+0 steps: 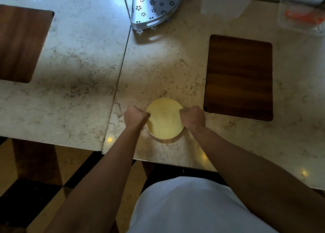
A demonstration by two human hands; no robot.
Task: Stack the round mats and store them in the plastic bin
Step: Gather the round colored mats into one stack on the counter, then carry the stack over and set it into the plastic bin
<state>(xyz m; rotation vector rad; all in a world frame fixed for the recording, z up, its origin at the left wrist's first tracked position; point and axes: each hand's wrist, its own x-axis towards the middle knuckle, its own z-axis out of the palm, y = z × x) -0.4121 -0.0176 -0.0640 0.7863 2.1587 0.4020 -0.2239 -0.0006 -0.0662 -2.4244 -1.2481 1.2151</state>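
Note:
A stack of pale yellow round mats lies on the marble table near its front edge, a browner mat edge showing at the bottom of the stack. My left hand grips the stack's left rim and my right hand grips its right rim, fingers curled under. A clear plastic bin with orange clips stands at the far right corner, well away from the stack.
A dark wooden board lies right of the stack, another wooden board at the far left. A grey perforated corner rack stands at the back centre, beside a clear container. A seam divides the tabletop.

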